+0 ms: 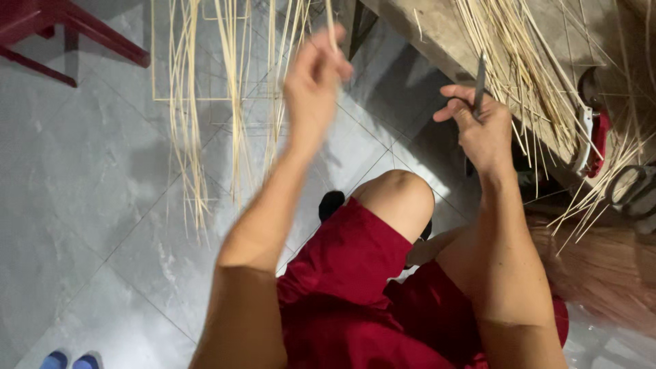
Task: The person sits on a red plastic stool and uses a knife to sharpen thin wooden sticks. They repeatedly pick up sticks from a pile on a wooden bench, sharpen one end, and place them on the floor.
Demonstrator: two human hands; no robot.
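Note:
My left hand (314,72) is raised and blurred, its fingers pinched on a thin pale bamboo strip (331,24) that runs up out of view. My right hand (482,123) is closed around a dark narrow knife (480,85) whose blade points up. Both forearms reach forward over my bent knee (400,198) and dark red shorts (348,287). Several long pale bamboo strips (188,123) lie on the grey tiled floor to the left of my left hand.
A wooden bench or block (437,34) at the upper right carries a pile of thin strips (526,75). A dark red chair leg (102,37) is at the upper left. Blue footwear (68,360) shows at the bottom left. A red and white object (594,133) sits at the right.

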